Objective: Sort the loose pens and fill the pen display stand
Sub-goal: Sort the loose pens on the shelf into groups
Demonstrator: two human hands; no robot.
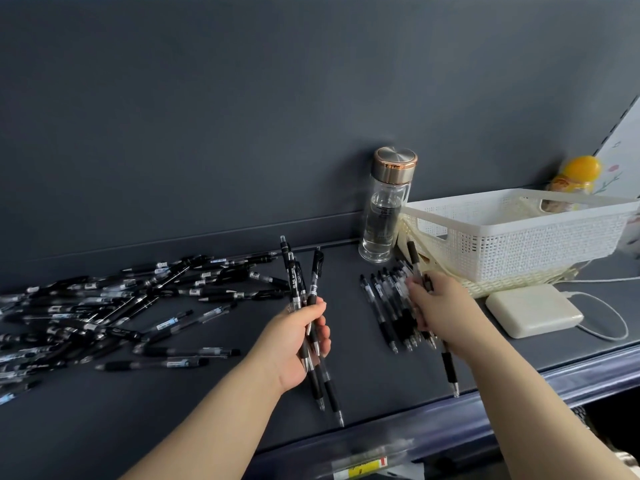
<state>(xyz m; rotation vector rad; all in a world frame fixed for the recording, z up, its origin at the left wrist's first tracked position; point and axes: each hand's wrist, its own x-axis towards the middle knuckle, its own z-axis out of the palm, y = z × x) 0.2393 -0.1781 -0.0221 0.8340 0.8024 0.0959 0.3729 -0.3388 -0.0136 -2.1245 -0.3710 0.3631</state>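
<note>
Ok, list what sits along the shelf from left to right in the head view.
Pile of loose pens → left hand gripping a few pens → water bottle → power bank.

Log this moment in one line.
left hand: grips pen bundle | right hand: holds single pen over sorted row | loose pens: piled left

One head-worn wide-angle camera looks forward and down, close over the shelf (pixel 374 375); wall (pixel 311 98) fills upper frame.
</note>
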